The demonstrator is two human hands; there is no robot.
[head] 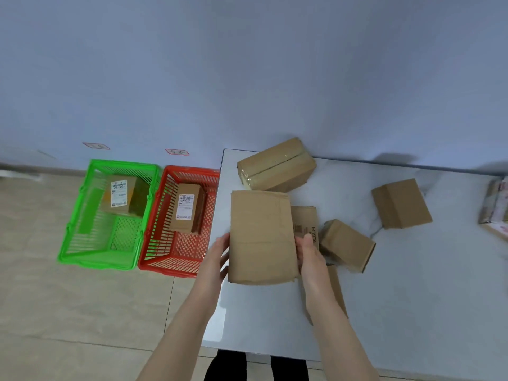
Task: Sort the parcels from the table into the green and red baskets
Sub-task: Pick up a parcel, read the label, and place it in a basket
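At the table's [412,298] near left edge, left hand [217,254] and right hand [309,253] grip 1 flat cardboard parcel [261,237] by its sides.

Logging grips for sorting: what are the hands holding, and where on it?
Both hold one flat brown cardboard parcel: the left hand on its left edge, the right hand on its right edge, near the lower end.

Low on the pale blue wall [247,64] are a red-bordered paper label [96,146] and a second similar label [177,152]; below, beige tiled floor [55,312].
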